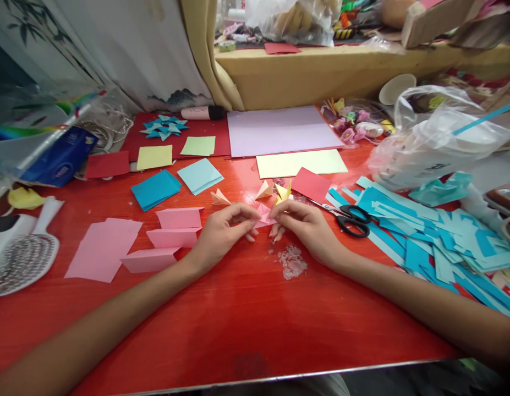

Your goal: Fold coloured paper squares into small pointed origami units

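A small piece of pink folded paper is held up between both hands, over the middle of the red table. My left hand pinches its left side between thumb and fingers. At its right side, my right hand grips it the same way. Just behind the hands stand a peach folded paper piece and a yellow one. Another peach folded piece lies to the left. Below my right hand is a little heap of clear, crumbly bits.
Pink sheets and folded pink strips lie left. Blue paper stacks sit behind them. Black-handled scissors and many blue strips cover the right. A plastic bag stands back right, a hairbrush far left.
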`<action>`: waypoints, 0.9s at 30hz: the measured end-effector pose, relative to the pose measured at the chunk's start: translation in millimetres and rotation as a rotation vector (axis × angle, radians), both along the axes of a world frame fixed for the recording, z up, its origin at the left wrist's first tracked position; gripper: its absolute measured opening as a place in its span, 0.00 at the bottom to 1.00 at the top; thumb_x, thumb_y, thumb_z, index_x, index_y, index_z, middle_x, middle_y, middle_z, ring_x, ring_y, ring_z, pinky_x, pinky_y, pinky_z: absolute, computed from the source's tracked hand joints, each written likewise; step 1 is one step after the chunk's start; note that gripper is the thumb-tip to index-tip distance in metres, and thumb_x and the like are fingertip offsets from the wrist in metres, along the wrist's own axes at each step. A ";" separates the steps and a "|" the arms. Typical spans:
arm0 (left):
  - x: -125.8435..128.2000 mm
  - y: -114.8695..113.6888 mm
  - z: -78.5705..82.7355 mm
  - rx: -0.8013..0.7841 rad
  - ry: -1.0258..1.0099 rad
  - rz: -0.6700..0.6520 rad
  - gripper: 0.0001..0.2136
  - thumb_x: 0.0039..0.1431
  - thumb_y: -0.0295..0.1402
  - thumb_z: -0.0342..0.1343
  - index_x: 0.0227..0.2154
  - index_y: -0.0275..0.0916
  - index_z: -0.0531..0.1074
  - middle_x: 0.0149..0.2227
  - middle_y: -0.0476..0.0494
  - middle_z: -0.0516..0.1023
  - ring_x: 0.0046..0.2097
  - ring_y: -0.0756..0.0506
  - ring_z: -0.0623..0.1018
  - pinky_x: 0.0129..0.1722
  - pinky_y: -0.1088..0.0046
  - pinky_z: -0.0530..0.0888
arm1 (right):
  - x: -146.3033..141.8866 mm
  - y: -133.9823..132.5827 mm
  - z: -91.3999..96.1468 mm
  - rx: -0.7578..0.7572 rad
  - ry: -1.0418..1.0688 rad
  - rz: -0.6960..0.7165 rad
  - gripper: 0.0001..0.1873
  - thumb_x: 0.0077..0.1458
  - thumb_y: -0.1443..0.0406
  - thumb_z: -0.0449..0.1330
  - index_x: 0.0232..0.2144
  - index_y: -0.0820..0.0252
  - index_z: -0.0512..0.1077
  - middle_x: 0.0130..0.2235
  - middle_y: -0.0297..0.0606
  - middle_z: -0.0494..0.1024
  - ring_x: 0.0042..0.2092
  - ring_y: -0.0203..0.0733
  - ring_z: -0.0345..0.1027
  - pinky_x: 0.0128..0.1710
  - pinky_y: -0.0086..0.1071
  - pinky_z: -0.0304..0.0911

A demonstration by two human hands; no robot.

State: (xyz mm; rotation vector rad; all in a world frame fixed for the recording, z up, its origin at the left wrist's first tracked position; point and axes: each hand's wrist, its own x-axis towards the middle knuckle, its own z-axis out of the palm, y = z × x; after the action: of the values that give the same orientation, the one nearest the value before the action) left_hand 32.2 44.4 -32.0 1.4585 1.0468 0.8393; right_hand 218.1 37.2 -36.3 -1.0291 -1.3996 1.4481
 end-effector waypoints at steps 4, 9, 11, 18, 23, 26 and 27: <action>1.0 0.3 0.8 -0.028 -0.059 -0.001 0.05 0.55 0.32 0.54 0.34 0.37 0.70 0.30 0.50 0.72 0.31 0.51 0.76 0.31 0.76 0.75 | -0.7 0.3 -0.6 0.001 0.029 -0.004 0.05 0.55 0.69 0.53 0.34 0.59 0.69 0.25 0.30 0.73 0.26 0.32 0.71 0.28 0.28 0.68; 1.9 0.5 3.0 -0.045 -0.075 -0.003 0.05 0.54 0.32 0.55 0.32 0.36 0.69 0.29 0.50 0.71 0.31 0.51 0.76 0.31 0.75 0.77 | -1.0 -0.4 0.4 -0.032 0.053 -0.015 0.05 0.54 0.70 0.55 0.34 0.60 0.69 0.25 0.31 0.73 0.26 0.32 0.71 0.29 0.28 0.69; 1.9 0.8 3.7 -0.051 -0.066 0.001 0.05 0.54 0.32 0.55 0.32 0.36 0.69 0.29 0.50 0.72 0.30 0.51 0.76 0.31 0.75 0.77 | -0.7 -0.5 0.7 -0.054 0.049 -0.028 0.04 0.54 0.69 0.55 0.32 0.60 0.70 0.24 0.31 0.74 0.26 0.32 0.71 0.30 0.28 0.69; 1.5 1.9 3.3 -0.051 -0.070 0.003 0.04 0.54 0.31 0.55 0.32 0.37 0.71 0.31 0.49 0.73 0.31 0.51 0.77 0.31 0.75 0.77 | 1.0 1.2 -1.2 -0.074 0.040 -0.042 0.05 0.53 0.68 0.56 0.32 0.60 0.72 0.25 0.32 0.75 0.26 0.32 0.72 0.31 0.29 0.69; 0.9 1.0 3.0 0.004 -0.035 -0.029 0.06 0.56 0.29 0.51 0.30 0.37 0.72 0.32 0.49 0.72 0.33 0.51 0.76 0.33 0.76 0.76 | 2.0 1.9 -3.5 -0.062 0.068 -0.007 0.06 0.53 0.68 0.56 0.31 0.60 0.74 0.28 0.33 0.75 0.27 0.32 0.72 0.31 0.28 0.69; 1.1 -0.3 4.5 0.003 -0.008 -0.031 0.06 0.56 0.29 0.50 0.30 0.37 0.72 0.31 0.50 0.72 0.31 0.52 0.76 0.33 0.77 0.75 | 1.5 2.0 -3.3 -0.071 0.069 -0.015 0.07 0.53 0.68 0.56 0.31 0.60 0.74 0.28 0.32 0.75 0.26 0.32 0.72 0.30 0.27 0.69; 1.2 -0.8 5.1 0.000 0.001 -0.032 0.05 0.57 0.29 0.50 0.31 0.37 0.71 0.31 0.50 0.72 0.31 0.52 0.76 0.33 0.76 0.75 | 1.3 2.1 -3.0 -0.074 0.064 -0.022 0.07 0.53 0.68 0.56 0.31 0.60 0.74 0.28 0.32 0.75 0.26 0.32 0.72 0.30 0.27 0.69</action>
State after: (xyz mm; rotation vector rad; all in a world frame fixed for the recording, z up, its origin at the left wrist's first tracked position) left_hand 33.4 43.5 -26.9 1.4717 1.0213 0.8159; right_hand 219.5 39.3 -39.4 -1.0321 -1.2942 1.5133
